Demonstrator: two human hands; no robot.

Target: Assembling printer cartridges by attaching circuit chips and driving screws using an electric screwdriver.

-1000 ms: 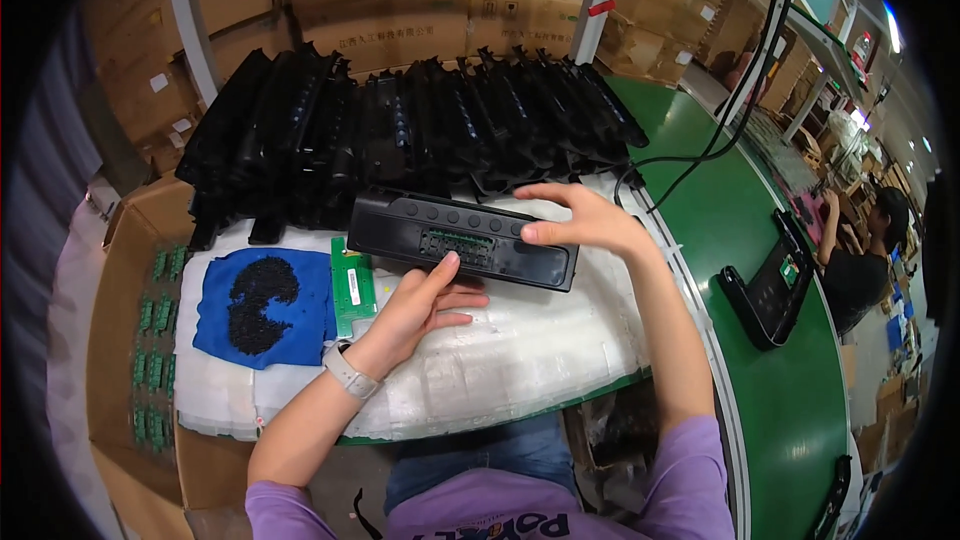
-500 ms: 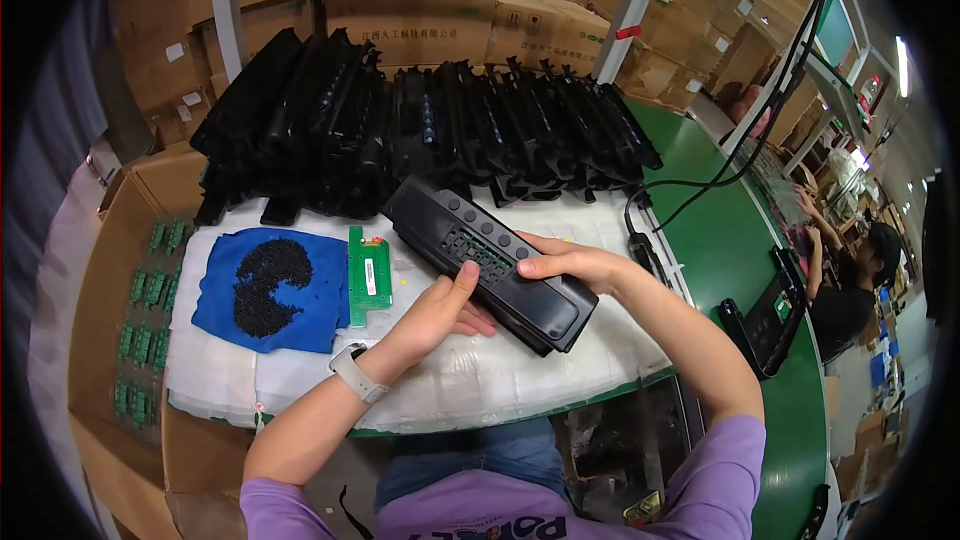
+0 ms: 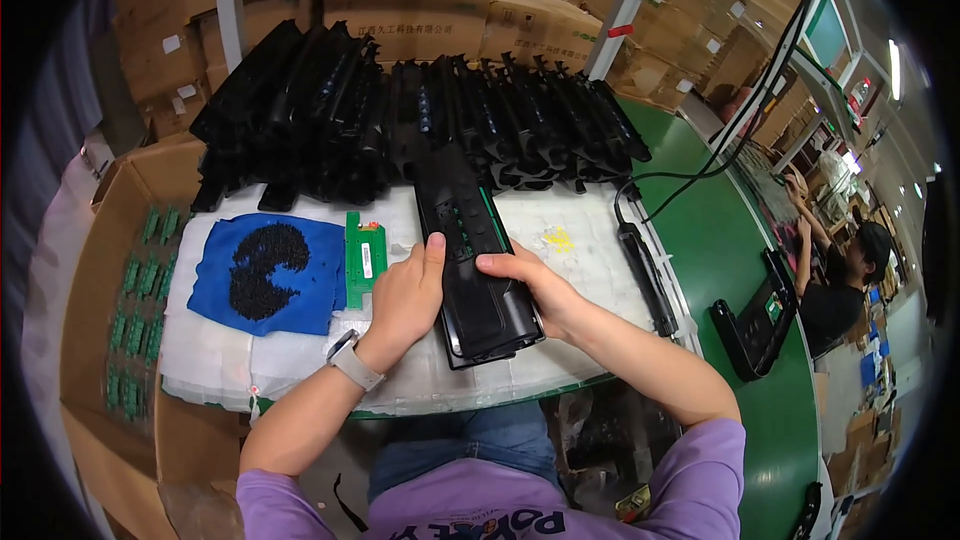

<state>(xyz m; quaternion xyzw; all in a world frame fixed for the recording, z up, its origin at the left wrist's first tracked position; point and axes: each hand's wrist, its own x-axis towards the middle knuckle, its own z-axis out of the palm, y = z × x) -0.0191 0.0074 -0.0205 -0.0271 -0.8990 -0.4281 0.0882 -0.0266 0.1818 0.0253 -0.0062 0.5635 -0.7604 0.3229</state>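
Two hands clamped on one long black housing point(image 3: 480, 310): left hand point(image 3: 408, 292) on its left edge, right hand point(image 3: 535, 285) on its right, both thumbs on the top face. Most fingers are hidden behind it. Housing is over the middle of the white-covered desk point(image 3: 590, 330), near end toward the person, far end in front of the stacked black housings point(image 3: 300, 100); can't tell if they touch. Green strip shows along its right side.

Left of it: green circuit board point(image 3: 366, 260), just beside a blue cloth point(image 3: 215, 280) with a heap of small black parts point(image 3: 265, 265) on top. Right: scattered yellow bits point(image 3: 558, 240), then a black rod-shaped tool point(image 3: 648, 275) near the desk's right edge. Cardboard box point(image 3: 90, 340) at far left holds rows of small green boards point(image 3: 135, 335).
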